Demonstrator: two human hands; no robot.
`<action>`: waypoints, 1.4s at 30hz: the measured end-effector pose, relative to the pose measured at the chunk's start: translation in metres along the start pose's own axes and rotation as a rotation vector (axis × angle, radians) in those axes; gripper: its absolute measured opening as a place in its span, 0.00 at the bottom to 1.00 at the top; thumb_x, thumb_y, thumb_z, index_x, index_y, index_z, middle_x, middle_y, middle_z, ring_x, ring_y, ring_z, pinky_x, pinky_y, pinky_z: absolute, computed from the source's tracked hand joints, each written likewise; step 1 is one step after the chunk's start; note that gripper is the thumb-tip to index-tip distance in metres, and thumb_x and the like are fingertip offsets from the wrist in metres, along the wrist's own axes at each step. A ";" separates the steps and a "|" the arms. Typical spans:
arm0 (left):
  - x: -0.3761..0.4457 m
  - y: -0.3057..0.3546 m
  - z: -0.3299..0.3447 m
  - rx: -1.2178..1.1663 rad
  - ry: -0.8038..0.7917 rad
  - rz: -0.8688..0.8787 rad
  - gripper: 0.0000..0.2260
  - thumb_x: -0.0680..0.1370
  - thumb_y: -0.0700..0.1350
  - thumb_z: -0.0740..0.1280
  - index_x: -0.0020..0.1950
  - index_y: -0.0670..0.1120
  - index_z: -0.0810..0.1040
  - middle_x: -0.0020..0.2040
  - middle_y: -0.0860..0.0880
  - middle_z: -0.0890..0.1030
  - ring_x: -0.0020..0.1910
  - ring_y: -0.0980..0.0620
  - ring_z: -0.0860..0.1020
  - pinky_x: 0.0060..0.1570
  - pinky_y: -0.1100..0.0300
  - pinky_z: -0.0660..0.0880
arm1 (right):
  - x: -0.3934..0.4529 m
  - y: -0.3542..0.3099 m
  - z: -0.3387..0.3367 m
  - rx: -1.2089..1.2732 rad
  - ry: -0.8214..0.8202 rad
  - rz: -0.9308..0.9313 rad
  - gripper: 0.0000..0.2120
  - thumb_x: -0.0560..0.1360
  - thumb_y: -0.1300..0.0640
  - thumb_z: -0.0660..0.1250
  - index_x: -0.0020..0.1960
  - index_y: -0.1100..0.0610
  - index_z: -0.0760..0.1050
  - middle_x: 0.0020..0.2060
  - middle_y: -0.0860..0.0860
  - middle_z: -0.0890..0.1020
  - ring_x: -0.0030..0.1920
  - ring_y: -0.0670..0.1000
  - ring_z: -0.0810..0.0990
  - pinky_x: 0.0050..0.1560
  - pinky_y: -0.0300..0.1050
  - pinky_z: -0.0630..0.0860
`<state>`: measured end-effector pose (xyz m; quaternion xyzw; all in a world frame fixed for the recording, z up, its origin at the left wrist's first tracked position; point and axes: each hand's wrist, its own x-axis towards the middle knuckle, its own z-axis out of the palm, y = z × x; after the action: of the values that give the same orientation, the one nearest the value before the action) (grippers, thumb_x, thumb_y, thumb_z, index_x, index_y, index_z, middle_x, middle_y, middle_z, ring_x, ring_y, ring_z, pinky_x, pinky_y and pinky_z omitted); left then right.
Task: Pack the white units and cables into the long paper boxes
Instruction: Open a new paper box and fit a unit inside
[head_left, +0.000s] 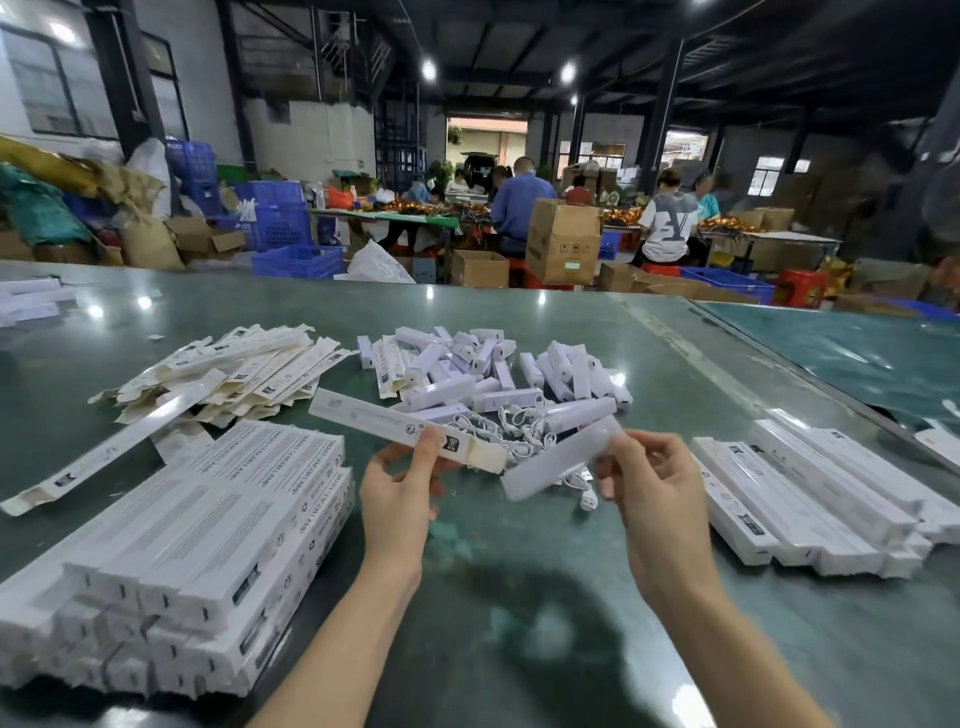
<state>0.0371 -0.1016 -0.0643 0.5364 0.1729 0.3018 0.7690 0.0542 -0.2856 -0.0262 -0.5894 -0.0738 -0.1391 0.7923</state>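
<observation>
The big green table (519, 597) had lots of bare room near the person. Packed boxes (197, 545) sat stacked on the left, out of the way. The left hand (400, 488) pinched a long paper box (405, 428), open end toward the right hand (649, 488), which gripped a white unit (556, 462), probably to slide it in.
</observation>
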 end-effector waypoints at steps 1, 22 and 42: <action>-0.001 0.001 0.000 -0.002 -0.001 -0.002 0.27 0.69 0.58 0.72 0.59 0.40 0.75 0.38 0.48 0.84 0.28 0.58 0.74 0.22 0.67 0.64 | -0.001 0.001 0.003 0.024 -0.013 0.051 0.04 0.77 0.63 0.66 0.46 0.58 0.72 0.32 0.55 0.78 0.27 0.47 0.71 0.28 0.37 0.68; -0.008 0.003 0.004 -0.044 -0.138 -0.106 0.25 0.67 0.56 0.73 0.58 0.44 0.73 0.35 0.51 0.84 0.29 0.57 0.75 0.23 0.66 0.64 | -0.002 0.000 0.004 0.392 -0.015 0.334 0.04 0.77 0.62 0.65 0.46 0.63 0.73 0.31 0.51 0.82 0.29 0.45 0.80 0.33 0.32 0.77; -0.010 0.008 0.005 -0.234 -0.138 -0.309 0.32 0.68 0.55 0.71 0.66 0.37 0.74 0.35 0.48 0.83 0.24 0.59 0.73 0.17 0.69 0.62 | -0.013 0.014 0.009 -0.042 -0.016 -0.013 0.08 0.76 0.58 0.69 0.45 0.62 0.74 0.31 0.58 0.79 0.28 0.49 0.74 0.32 0.40 0.72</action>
<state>0.0299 -0.1098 -0.0555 0.4300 0.1638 0.1609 0.8731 0.0470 -0.2713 -0.0395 -0.6067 -0.0806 -0.1410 0.7782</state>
